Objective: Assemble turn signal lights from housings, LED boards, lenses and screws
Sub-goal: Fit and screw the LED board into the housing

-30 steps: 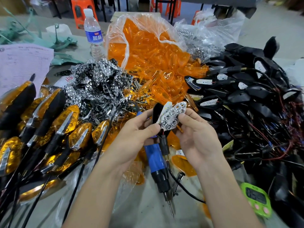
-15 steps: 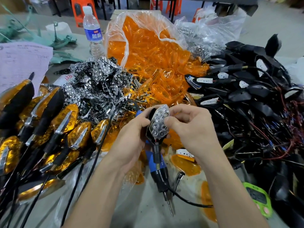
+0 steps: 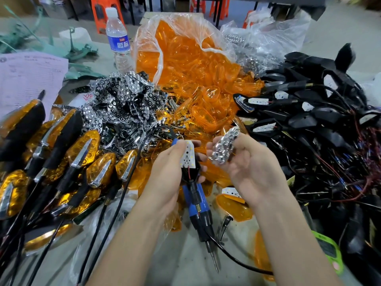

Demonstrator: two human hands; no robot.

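My left hand [image 3: 165, 178] grips a black housing [image 3: 190, 173] with a white LED board [image 3: 188, 156] lying face up in it. My right hand [image 3: 249, 168] pinches a chrome reflector piece [image 3: 224, 148] a short way to the right of the housing, apart from it. Behind them lies a bag of orange lenses [image 3: 185, 65], a heap of chrome reflectors [image 3: 123, 100] and a pile of black wired housings [image 3: 319, 112]. A blue electric screwdriver [image 3: 198, 211] lies on the table under my hands.
Finished amber signal lights [image 3: 61, 157] lie stacked at the left. A water bottle [image 3: 118, 40] stands at the back, pink paper [image 3: 26, 79] at far left. A green timer [image 3: 329, 252] sits at the lower right. Loose orange lenses [image 3: 235, 207] lie near the screwdriver.
The reflector was pressed onto the housing half a second ago; now my right hand has lifted it off to the right, uncovering the white LED board in my left hand.
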